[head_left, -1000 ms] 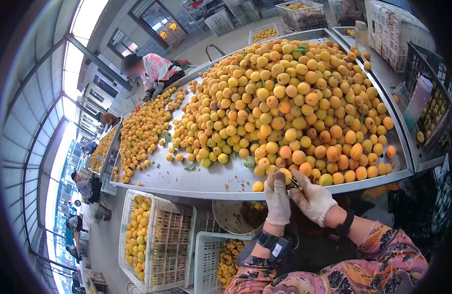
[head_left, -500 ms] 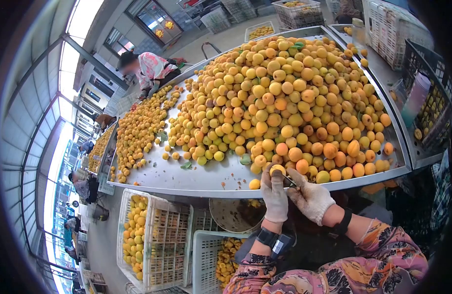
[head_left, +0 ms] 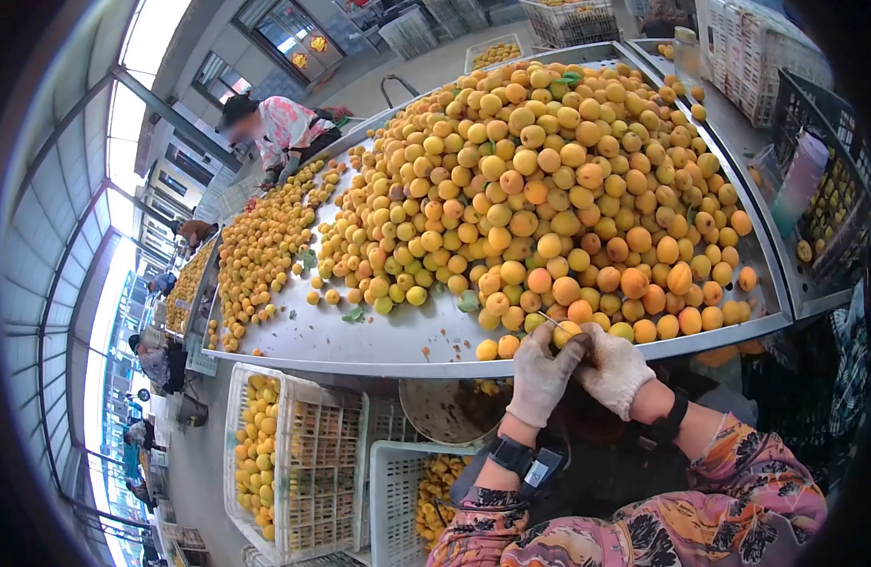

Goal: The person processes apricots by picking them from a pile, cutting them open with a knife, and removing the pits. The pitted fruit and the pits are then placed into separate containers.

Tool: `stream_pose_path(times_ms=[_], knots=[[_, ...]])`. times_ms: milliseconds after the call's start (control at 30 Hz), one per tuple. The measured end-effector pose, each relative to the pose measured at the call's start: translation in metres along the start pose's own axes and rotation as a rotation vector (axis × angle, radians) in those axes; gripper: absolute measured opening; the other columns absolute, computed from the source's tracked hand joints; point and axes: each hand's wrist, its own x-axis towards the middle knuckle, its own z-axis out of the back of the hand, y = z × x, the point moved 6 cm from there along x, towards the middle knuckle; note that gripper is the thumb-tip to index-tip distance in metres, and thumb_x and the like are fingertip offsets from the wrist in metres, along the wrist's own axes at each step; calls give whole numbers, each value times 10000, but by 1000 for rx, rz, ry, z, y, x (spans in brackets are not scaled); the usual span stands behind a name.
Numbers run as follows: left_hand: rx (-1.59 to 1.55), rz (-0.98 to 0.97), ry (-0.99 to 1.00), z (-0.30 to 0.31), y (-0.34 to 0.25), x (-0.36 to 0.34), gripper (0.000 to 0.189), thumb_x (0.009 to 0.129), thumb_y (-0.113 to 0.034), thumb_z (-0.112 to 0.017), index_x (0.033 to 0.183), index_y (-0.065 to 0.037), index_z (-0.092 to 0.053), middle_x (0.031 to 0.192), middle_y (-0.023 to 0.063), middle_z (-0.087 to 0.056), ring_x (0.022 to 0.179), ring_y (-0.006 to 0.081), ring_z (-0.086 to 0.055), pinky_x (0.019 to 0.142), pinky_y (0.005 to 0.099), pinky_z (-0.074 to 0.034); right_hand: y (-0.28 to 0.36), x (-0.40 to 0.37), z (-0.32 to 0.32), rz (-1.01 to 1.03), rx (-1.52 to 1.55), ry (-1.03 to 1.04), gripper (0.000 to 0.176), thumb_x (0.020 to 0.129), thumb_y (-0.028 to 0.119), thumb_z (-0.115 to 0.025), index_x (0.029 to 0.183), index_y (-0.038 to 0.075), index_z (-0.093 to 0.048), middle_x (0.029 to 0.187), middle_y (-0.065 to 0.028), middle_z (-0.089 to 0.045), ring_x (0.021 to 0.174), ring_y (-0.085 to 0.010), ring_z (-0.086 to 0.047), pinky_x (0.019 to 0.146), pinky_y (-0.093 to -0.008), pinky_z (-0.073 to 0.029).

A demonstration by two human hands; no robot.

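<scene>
An apricot is between the fingertips of my two gloved hands, just over the table's near edge. My left hand is closed on it from the left. Close against it from the right is my right hand, its fingers curled and the glove fingertips stained dark. A thin, pale blade-like tool sticks out past the fruit towards the upper left; its handle is hidden, seemingly in my right hand. Just beyond my hands rises a large heap of apricots on the metal table.
Below the table edge stand a white crate of apricots, a pale crate holding halved-looking fruit, and a round bucket. A black crate and a bottle are at right. Another person bends over the table's far left.
Both hands have come closer together and shifted slightly right. The apricot now sits between both sets of fingertips, and the thin tool points up and left past it.
</scene>
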Motion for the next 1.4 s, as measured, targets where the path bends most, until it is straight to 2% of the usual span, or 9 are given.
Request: stream_pose_path(times_ms=[133,267,433,533,767,833,1100,1167,1400], knots=[[-425,111,-95,-1,-14,-3,380,918,-266,-670,1134,40,-609,972,71,-666,848,128,-609,738,283,-497,18,0,7,34,6,-57,375,839,209,-608,1143,73,-436,840,-234,-643,838,-445,-624,699,-529,-500],[-481,174,-49,-2,-7,-7,417,971,-315,-602,1191,40,-588,1019,21,-639,896,88,-574,758,256,-489,18,-1,7,56,-54,-71,393,832,229,-631,1138,82,-433,819,-226,-643,795,-433,-635,665,-535,-502],[-57,-19,24,0,-9,-3,441,876,-330,-702,1146,12,-626,1019,142,-675,891,239,-651,789,323,-506,7,1,10,-38,-158,-8,394,820,225,-632,1140,82,-451,871,-212,-653,837,-425,-637,701,-518,-509],[119,-138,78,3,-22,-3,597,865,-473,-686,1143,49,-609,977,152,-655,910,212,-639,781,317,-512,11,-2,19,-85,-204,43,369,813,226,-630,1121,90,-478,913,-202,-657,881,-415,-636,735,-503,-511],[247,-214,82,2,-22,-3,540,799,-381,-745,1125,33,-624,997,182,-654,911,331,-645,808,368,-510,2,4,14,-59,-107,94,299,813,242,-638,1061,93,-565,941,-191,-668,930,-395,-634,775,-458,-516],[222,-313,47,3,-29,-3,452,736,-213,-772,1110,0,-634,918,162,-631,820,349,-614,730,402,-498,-1,6,10,-25,-12,98,277,801,184,-643,1053,82,-594,937,-175,-676,907,-366,-647,771,-410,-520],[169,-193,133,-5,-30,-5,431,785,-153,-687,1175,5,-593,990,169,-612,865,313,-608,788,369,-488,-8,11,7,-1,128,227,254,797,171,-676,1027,67,-644,938,-141,-688,872,-265,-672,768,-333,-521],[178,-186,126,-9,-31,-4,386,819,-155,-643,1161,18,-596,1025,193,-629,946,311,-620,856,362,-485,-10,12,10,3,70,197,323,806,221,-623,1100,89,-617,1005,-212,-667,973,-401,-625,823,-426,-516],[95,-84,-107,11,-10,5,378,839,-145,-692,1156,33,-588,1048,168,-623,967,207,-616,862,321,-498,0,9,38,-43,-84,47,332,790,209,-628,1085,62,-600,923,-222,-654,928,-415,-628,780,-448,-511]])
